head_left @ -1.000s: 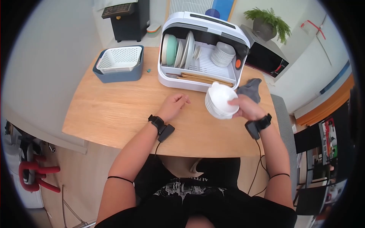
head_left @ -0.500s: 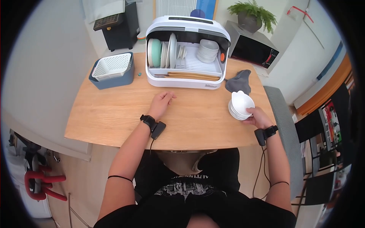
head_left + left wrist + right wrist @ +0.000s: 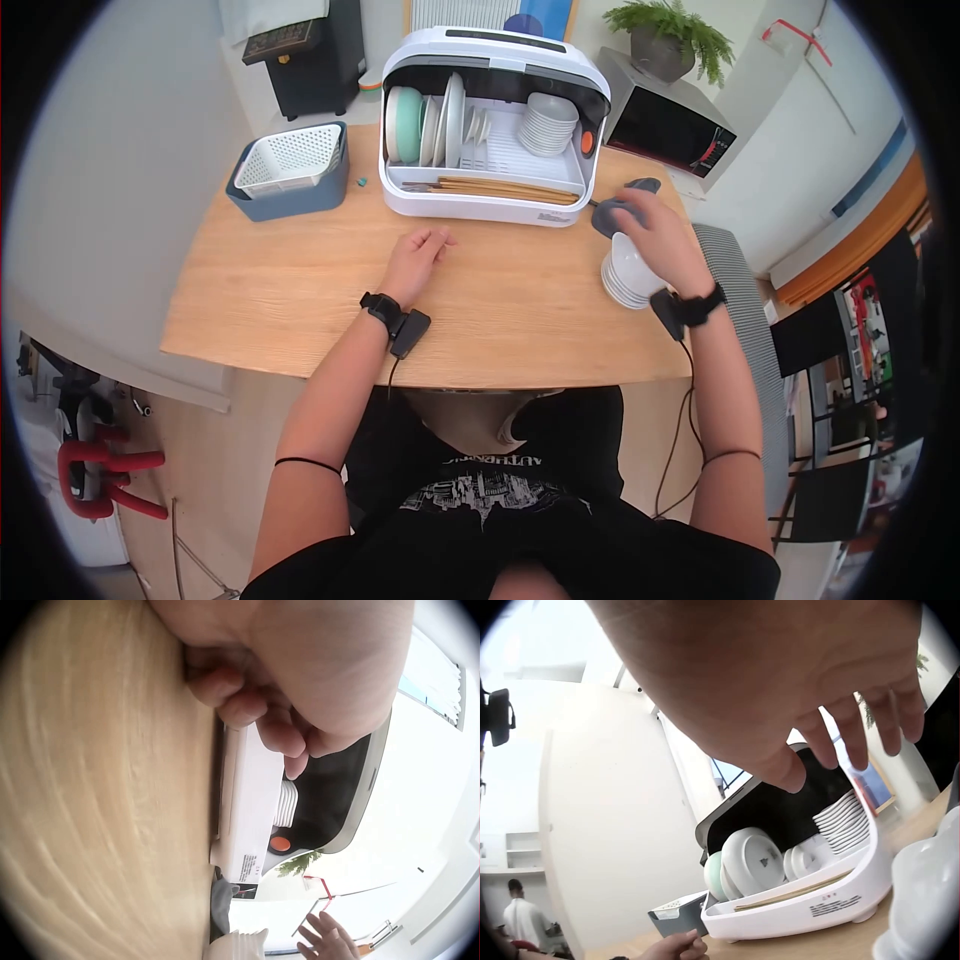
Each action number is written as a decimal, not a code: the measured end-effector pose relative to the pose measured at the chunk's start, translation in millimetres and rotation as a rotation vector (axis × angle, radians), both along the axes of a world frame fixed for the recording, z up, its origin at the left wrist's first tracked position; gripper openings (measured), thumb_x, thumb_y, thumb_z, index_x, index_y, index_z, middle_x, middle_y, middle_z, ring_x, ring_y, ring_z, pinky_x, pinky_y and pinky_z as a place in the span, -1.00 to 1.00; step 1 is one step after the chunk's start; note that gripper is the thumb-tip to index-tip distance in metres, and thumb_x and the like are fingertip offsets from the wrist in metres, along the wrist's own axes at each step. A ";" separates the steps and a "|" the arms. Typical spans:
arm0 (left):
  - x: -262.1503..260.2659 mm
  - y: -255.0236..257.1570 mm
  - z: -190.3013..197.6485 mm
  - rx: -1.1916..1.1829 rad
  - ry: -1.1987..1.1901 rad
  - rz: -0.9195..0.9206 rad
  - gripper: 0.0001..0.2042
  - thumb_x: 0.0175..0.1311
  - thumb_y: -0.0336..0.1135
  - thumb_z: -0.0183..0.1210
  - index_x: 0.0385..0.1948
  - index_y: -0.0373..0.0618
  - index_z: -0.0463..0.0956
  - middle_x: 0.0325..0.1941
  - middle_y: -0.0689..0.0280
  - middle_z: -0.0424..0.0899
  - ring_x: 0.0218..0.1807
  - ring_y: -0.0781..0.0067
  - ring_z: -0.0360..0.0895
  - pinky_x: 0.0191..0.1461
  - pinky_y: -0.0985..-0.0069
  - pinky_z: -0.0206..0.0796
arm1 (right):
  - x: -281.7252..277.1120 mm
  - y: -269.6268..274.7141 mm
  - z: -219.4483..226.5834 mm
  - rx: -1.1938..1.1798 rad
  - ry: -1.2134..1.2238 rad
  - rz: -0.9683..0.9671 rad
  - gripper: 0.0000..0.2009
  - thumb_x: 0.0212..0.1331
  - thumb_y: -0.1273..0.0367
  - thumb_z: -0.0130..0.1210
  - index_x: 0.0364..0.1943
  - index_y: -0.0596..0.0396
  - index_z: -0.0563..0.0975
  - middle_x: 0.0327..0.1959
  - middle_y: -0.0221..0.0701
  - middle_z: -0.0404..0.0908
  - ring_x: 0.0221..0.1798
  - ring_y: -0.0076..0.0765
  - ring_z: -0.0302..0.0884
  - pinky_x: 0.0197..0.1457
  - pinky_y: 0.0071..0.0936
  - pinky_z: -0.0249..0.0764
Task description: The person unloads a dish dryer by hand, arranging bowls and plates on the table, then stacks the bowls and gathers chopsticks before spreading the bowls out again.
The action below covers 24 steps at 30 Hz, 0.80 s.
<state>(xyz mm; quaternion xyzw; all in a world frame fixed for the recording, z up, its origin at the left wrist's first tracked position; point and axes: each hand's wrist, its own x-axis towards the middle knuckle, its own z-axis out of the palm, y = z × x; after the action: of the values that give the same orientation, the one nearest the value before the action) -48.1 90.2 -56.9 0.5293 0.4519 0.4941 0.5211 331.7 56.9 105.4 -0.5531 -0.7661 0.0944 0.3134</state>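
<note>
The right hand [image 3: 665, 243] is held over a stack of white bowls [image 3: 624, 281] at the table's right side, holding nothing; in the right wrist view its fingers hang apart above the white rack [image 3: 795, 919], with the bowls [image 3: 922, 900] at the lower right. The left hand [image 3: 415, 262] rests on the table, fingers loosely curled around nothing; the left wrist view shows these fingers [image 3: 244, 705] close up. Inside the rack [image 3: 480, 207] stand plates [image 3: 454, 120], a green bowl [image 3: 409, 124], stacked small dishes [image 3: 548, 124] and chopsticks [image 3: 500, 188] along the front.
A grey cloth [image 3: 606, 217] lies right of the rack, partly behind the right hand. At the table's left stands a blue basket [image 3: 290, 204] with a white basket [image 3: 290, 160] in it. A microwave [image 3: 660, 130] with a plant [image 3: 670, 38] on top is behind at the right.
The right hand has carried the bowls rightward, set them down on the table and let go. It has since risen away from them toward the cloth. The left hand has hardly moved.
</note>
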 end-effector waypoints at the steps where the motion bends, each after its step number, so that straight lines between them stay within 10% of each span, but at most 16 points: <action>1: -0.1 1.6 -1.5 -0.003 -0.007 -0.001 -0.65 0.70 -0.06 0.14 -0.16 -0.16 0.73 -0.47 0.57 0.47 -0.43 0.74 0.29 -0.32 0.65 0.14 | -18.0 12.6 2.5 -0.047 -0.016 0.053 -0.61 0.48 0.29 0.21 0.23 0.29 0.63 0.15 0.04 0.76 0.22 0.17 0.72 0.31 -0.14 0.60; 9: -7.7 -1.6 4.5 -0.031 -0.101 -0.004 -0.65 0.69 -0.06 0.15 -0.19 -0.15 0.72 -0.45 0.56 0.49 -0.38 0.73 0.31 -0.27 0.64 0.18 | -74.5 115.0 -22.1 -0.150 -0.657 0.050 -0.61 0.24 0.50 0.12 0.15 0.12 0.72 0.09 -0.03 0.79 0.18 0.15 0.75 0.23 -0.03 0.67; 24: -11.7 7.9 7.2 -0.067 -0.186 -0.086 -0.68 0.72 -0.10 0.12 -0.15 -0.14 0.69 -0.47 0.56 0.46 -0.45 0.74 0.33 -0.36 0.65 0.20 | -97.1 139.2 -12.7 -0.549 -0.875 -0.069 -0.66 0.28 0.44 0.03 -0.01 0.28 0.76 0.02 0.08 0.80 0.14 0.23 0.76 0.23 -0.03 0.64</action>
<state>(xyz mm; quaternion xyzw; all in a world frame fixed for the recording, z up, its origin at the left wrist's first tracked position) -59.8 98.1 -49.7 0.4825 0.3948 0.5027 0.5988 234.6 196.1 92.6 -0.6277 -0.7538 0.0415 -0.1899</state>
